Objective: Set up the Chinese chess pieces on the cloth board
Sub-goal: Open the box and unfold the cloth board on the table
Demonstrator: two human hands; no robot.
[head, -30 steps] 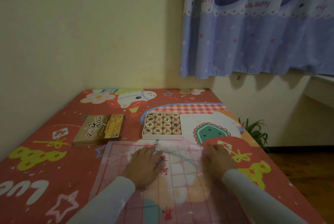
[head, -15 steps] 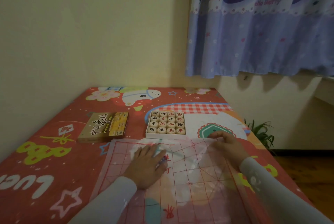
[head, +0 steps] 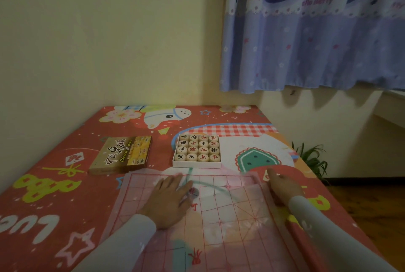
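Note:
A thin translucent cloth board [head: 232, 212] with red grid lines lies spread on the table in front of me. My left hand [head: 169, 200] presses flat on its left middle, fingers straight. Over by the board's far right edge, my right hand [head: 282, 186] lies flat on the table, fingers extended. Behind the board stands a white tray [head: 197, 164] packed with several round wooden chess pieces [head: 198, 147] marked in red and black characters. No piece lies on the board.
The brown and yellow box lid [head: 121, 155] lies left of the tray. A red patterned tablecloth [head: 50, 186] covers the table, which meets the yellow wall behind. A blue curtain [head: 313, 30] hangs at upper right; a green plant [head: 312, 160] stands past the right edge.
My right hand slid from the board's far right corner outward to its right edge, smoothing the cloth. My left hand stayed pressed on the board. The view shifted slightly.

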